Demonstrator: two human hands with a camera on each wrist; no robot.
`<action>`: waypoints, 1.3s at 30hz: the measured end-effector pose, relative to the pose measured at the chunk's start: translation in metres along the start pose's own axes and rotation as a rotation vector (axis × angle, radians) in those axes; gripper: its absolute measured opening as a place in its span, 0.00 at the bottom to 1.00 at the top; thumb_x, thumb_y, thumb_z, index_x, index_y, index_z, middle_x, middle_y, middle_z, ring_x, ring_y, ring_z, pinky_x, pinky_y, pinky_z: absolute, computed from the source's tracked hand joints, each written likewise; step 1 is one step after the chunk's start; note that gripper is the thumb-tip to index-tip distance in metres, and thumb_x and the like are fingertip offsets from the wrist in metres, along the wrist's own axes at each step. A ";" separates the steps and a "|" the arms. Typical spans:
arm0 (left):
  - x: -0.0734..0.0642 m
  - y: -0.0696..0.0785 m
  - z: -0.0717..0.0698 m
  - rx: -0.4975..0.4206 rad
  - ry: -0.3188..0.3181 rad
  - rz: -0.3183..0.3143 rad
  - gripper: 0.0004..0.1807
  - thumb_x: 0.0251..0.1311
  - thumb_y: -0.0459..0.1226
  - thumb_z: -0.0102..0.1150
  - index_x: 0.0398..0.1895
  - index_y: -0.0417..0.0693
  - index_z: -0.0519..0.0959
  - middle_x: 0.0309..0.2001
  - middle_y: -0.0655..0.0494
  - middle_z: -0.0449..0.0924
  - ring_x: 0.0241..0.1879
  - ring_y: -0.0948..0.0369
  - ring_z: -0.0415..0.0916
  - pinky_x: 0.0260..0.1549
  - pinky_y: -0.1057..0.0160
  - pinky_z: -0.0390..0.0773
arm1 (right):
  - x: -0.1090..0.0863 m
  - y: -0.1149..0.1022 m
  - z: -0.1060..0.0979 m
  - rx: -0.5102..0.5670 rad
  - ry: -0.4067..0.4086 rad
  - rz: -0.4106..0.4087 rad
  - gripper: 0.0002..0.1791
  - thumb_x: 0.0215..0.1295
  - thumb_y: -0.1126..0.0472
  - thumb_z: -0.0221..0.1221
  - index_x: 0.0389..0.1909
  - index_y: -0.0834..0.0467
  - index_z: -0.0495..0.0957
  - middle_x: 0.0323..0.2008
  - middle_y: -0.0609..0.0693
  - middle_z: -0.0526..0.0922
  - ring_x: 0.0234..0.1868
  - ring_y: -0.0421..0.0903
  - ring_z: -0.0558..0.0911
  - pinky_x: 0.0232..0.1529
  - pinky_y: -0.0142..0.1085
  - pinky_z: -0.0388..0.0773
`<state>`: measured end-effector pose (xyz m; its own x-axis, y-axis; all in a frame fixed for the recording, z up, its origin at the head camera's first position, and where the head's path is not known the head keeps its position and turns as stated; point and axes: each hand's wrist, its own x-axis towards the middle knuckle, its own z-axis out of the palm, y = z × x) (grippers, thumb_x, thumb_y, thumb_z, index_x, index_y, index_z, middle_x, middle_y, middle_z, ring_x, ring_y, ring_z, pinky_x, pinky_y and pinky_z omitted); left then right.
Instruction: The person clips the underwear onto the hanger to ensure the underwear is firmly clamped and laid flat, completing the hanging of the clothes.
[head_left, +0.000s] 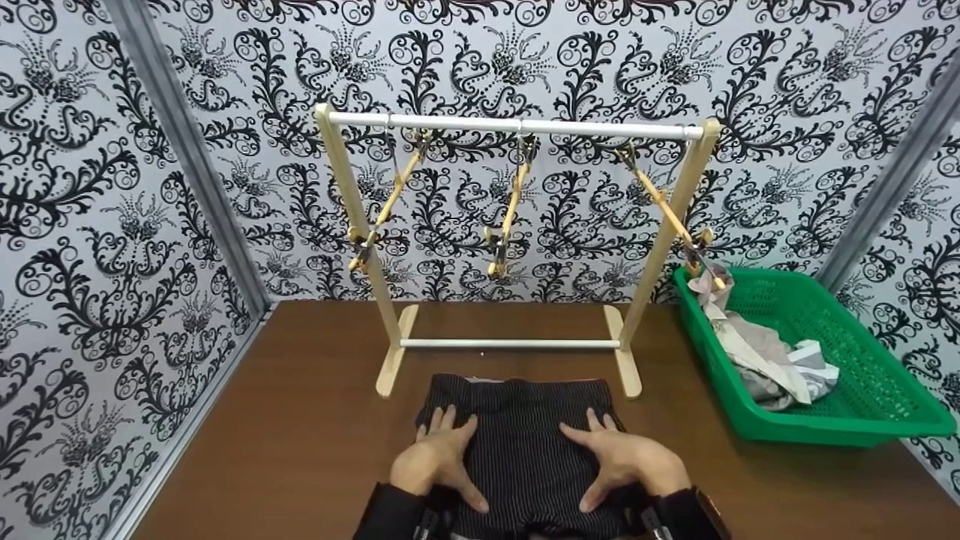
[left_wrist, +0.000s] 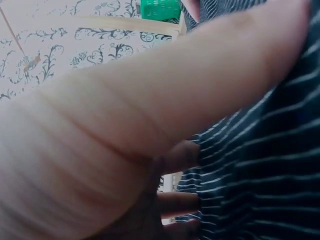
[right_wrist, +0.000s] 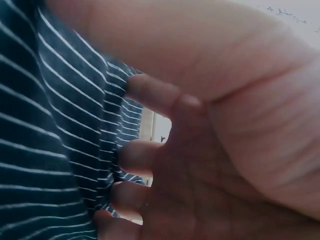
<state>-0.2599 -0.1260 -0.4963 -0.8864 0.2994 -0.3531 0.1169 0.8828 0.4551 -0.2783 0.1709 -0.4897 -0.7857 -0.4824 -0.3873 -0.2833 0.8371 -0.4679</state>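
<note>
Black shorts (head_left: 525, 450) with thin white stripes lie on the brown table, waistband toward the rack. On their left side my left hand (head_left: 442, 454) rests with fingers spread and thumb pointing inward. My right hand (head_left: 626, 461) presses the right side in much the same pose. In the left wrist view, the left hand's fingertips (left_wrist: 181, 204) touch the striped cloth (left_wrist: 260, 165). The right wrist view has the right hand's fingers (right_wrist: 137, 156) against the same fabric (right_wrist: 45, 150), which is slightly rumpled there.
Behind the shorts stands a small wooden rack (head_left: 517, 124) with a white rail. Three wooden clip hangers (head_left: 514, 195) hang from it. At the right, a green basket (head_left: 892, 375) contains crumpled pale cloths (head_left: 765, 356). Patterned walls (head_left: 112, 262) enclose the table (head_left: 300, 420).
</note>
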 end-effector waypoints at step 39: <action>-0.015 0.031 0.011 0.098 -0.020 -0.140 0.67 0.36 0.58 0.83 0.81 0.58 0.54 0.80 0.40 0.45 0.76 0.33 0.41 0.60 0.22 0.54 | -0.013 -0.021 0.007 -0.020 0.032 0.030 0.63 0.44 0.46 0.79 0.80 0.49 0.54 0.76 0.75 0.42 0.72 0.82 0.42 0.59 0.78 0.52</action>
<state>-0.2381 -0.0993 -0.4856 -0.8879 0.1778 -0.4242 0.0371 0.9469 0.3193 -0.2577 0.1578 -0.4805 -0.8110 -0.4491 -0.3750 -0.2704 0.8561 -0.4405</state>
